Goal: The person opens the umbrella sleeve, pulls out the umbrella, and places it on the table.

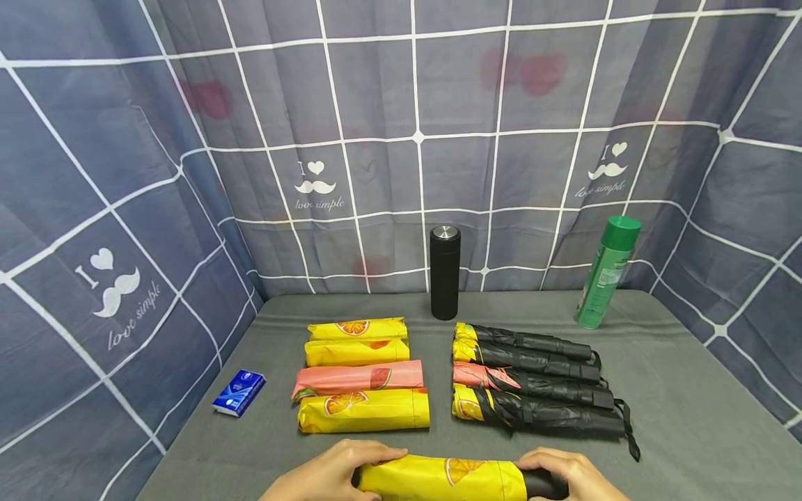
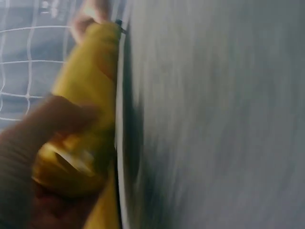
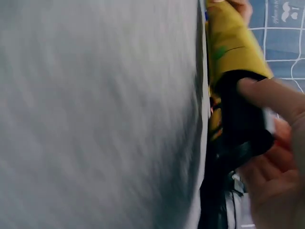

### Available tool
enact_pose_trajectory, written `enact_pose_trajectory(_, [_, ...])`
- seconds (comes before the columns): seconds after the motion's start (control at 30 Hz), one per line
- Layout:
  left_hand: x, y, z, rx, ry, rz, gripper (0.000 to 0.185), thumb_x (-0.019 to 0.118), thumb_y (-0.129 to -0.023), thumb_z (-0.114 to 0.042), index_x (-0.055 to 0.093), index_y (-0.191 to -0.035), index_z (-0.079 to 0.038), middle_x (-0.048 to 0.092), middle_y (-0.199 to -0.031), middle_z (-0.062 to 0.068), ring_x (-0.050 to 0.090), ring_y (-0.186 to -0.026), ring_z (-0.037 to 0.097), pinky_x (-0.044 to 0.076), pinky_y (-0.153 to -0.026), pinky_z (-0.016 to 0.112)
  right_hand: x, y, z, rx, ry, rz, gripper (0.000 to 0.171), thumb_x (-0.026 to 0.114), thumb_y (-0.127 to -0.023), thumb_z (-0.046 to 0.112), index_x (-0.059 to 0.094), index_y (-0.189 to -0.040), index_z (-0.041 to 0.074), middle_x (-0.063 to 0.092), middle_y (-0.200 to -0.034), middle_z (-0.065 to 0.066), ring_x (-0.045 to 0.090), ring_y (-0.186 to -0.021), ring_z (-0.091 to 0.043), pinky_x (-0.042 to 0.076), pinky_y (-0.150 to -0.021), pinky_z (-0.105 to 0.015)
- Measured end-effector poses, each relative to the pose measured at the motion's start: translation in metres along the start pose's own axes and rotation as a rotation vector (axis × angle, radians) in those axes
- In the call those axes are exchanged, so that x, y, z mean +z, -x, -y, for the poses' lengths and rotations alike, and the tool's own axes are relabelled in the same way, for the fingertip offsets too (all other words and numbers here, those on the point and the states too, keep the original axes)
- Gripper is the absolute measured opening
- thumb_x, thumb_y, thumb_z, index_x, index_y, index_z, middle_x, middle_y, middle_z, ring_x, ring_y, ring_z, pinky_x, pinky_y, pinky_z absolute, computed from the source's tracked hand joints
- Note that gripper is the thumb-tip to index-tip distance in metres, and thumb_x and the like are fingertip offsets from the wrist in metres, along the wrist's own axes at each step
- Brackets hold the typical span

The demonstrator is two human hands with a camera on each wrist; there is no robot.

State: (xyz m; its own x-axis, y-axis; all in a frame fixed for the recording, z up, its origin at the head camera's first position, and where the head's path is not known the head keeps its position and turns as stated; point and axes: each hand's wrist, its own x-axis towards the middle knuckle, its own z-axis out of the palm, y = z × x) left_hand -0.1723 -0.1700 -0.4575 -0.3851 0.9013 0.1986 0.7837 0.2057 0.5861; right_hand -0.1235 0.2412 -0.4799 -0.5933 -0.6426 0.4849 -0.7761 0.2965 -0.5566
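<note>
— Where was the sleeved umbrella (image 1: 441, 479)?

— It lay crosswise at the table's (image 1: 677, 390) near edge, in front of the black flask (image 1: 445, 272), which stood at the back by the checked curtain (image 1: 376, 104). Its yellow cover showed an orange slice; a black handle end stuck out on the right.

— And the hands?

— The left hand (image 1: 332, 473) was curled round the cover's closed end, thumb over the top. The right hand (image 1: 567, 473) gripped the black handle end, fingers wrapped about it. The wrist views, though blurred, showed the same grasps.

— What lay between the umbrella and the flask?

— Left of the flask, a row of four covers (image 1: 360, 376), three yellow and one pink. Right of it, four bare folded umbrellas (image 1: 532, 390), black with coloured tips. A green spray can (image 1: 606, 273) stood well right of the flask, and a blue tissue pack (image 1: 239, 392) lay far left of it.
</note>
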Motion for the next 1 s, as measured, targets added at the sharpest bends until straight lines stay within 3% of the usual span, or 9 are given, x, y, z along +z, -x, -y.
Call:
enact_pose_trajectory(0.1, [-0.01,-0.002,-0.004,-0.011,-0.02,-0.051,0.058,0.069,-0.087,-0.018,0.046,-0.14,-0.012,0.057,-0.128,0.0,0.054,-0.111,0.009,0.047,-0.09,0.029,-0.005,-0.008,0.009,0.022,0.039,-0.066,0.043,0.076,-0.079,0.009,0.061,-0.118,0.016,0.063,-0.108,0.004,0.06,-0.093,-0.009,0.05,-0.072,-0.021])
enact_pose_trajectory(0.23, [-0.025,-0.005,-0.01,0.027,-0.06,-0.176,0.063,0.074,-0.08,-0.013,0.049,-0.138,-0.012,0.058,-0.126,0.001,0.056,-0.11,0.013,0.048,-0.089,0.033,-0.016,-0.023,0.017,-0.005,0.124,-0.189,0.052,0.081,-0.071,0.003,0.061,-0.118,0.014,0.062,-0.111,0.003,0.059,-0.096,-0.009,0.045,-0.079,-0.014])
enact_pose_trajectory(0.3, [-0.033,-0.008,-0.013,0.05,-0.076,-0.245,0.064,0.075,-0.077,-0.011,0.051,-0.137,-0.013,0.059,-0.125,0.002,0.056,-0.11,0.015,0.049,-0.088,0.034,-0.021,-0.03,0.02,-0.036,0.095,-0.237,0.056,0.081,-0.067,-0.003,0.061,-0.118,0.009,0.063,-0.11,-0.002,0.059,-0.097,-0.01,0.045,-0.077,-0.014])
enact_pose_trajectory(0.43, [-0.044,-0.012,-0.016,0.085,-0.092,-0.355,0.065,0.076,-0.072,-0.006,0.055,-0.133,-0.013,0.061,-0.123,0.003,0.058,-0.107,0.015,0.049,-0.087,0.033,-0.034,-0.046,0.027,-0.081,-0.096,-0.268,0.058,0.074,-0.064,-0.019,0.059,-0.117,-0.001,0.061,-0.111,-0.011,0.059,-0.096,-0.013,0.049,-0.07,-0.018])
enact_pose_trajectory(0.47, [-0.046,-0.013,-0.017,0.087,-0.089,-0.371,0.064,0.076,-0.072,-0.004,0.056,-0.132,-0.012,0.061,-0.123,0.004,0.058,-0.106,0.015,0.049,-0.087,0.032,-0.037,-0.05,0.029,-0.107,-0.127,-0.272,0.059,0.073,-0.063,-0.022,0.058,-0.117,-0.004,0.061,-0.111,-0.013,0.059,-0.098,-0.014,0.05,-0.074,-0.019])
enact_pose_trajectory(0.53, [-0.049,-0.014,-0.017,0.084,-0.069,-0.39,0.064,0.077,-0.072,-0.003,0.056,-0.131,-0.01,0.061,-0.124,0.005,0.058,-0.105,0.015,0.049,-0.087,0.03,-0.042,-0.056,0.033,-0.123,-0.162,-0.272,0.06,0.07,-0.063,-0.025,0.056,-0.118,-0.007,0.06,-0.112,-0.015,0.058,-0.099,-0.015,0.049,-0.077,-0.019])
enact_pose_trajectory(0.77, [-0.057,-0.011,-0.02,0.082,-0.055,-0.417,0.063,0.078,-0.07,0.0,0.058,-0.129,-0.006,0.06,-0.124,0.008,0.056,-0.111,0.018,0.044,-0.093,0.029,-0.046,-0.062,0.037,-0.063,-0.026,-0.251,0.057,0.078,-0.065,-0.013,0.06,-0.118,0.002,0.064,-0.11,-0.006,0.058,-0.099,-0.009,0.046,-0.074,-0.015])
enact_pose_trajectory(1.0, [-0.059,-0.016,-0.025,0.112,-0.07,-0.388,0.064,0.078,-0.072,-0.002,0.056,-0.131,-0.008,0.059,-0.126,0.006,0.054,-0.116,0.02,0.043,-0.096,0.032,-0.047,-0.053,0.034,-0.031,-0.12,-0.278,0.057,0.073,-0.066,-0.02,0.058,-0.117,-0.001,0.063,-0.108,-0.009,0.062,-0.087,-0.012,0.051,-0.067,-0.021])
